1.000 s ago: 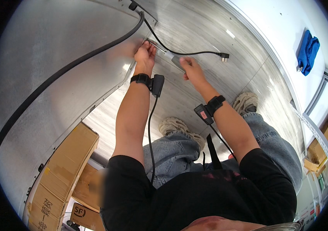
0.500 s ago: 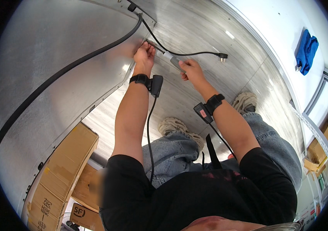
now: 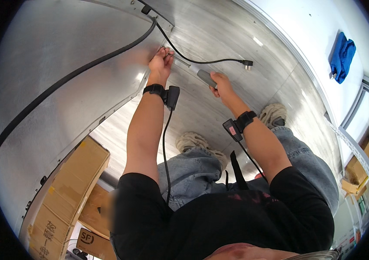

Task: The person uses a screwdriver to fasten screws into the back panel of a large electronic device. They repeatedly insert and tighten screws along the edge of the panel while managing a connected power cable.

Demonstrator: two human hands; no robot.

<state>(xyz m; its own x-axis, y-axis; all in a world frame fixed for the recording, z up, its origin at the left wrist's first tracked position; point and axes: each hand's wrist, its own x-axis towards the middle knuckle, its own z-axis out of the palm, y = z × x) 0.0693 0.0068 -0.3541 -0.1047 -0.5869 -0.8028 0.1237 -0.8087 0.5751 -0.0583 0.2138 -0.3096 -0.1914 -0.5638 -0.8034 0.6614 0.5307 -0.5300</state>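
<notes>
A screwdriver with a grey handle (image 3: 206,78) is in my right hand (image 3: 222,88), whose fingers wrap round the rear of the handle. Its thin metal shaft (image 3: 182,61) points up and left toward my left hand (image 3: 161,63). The pale stretch between shaft and handle blends into the floor, so I cannot tell how they join. My left fingers are closed round the shaft's far end, beside the lower edge of a big metal panel (image 3: 76,41). Whatever else lies between those fingertips is hidden.
A thick black cable (image 3: 69,79) arcs across the panel. A thinner black cord (image 3: 210,62) ends in a plug (image 3: 247,65) on the floor. Cardboard boxes (image 3: 69,186) stand at lower left. A blue cloth item (image 3: 343,57) lies on a white surface at upper right.
My right hand has drawn the screwdriver handle slightly right and down, away from the left hand. The left hand stays by the panel edge. The view has shifted a little.
</notes>
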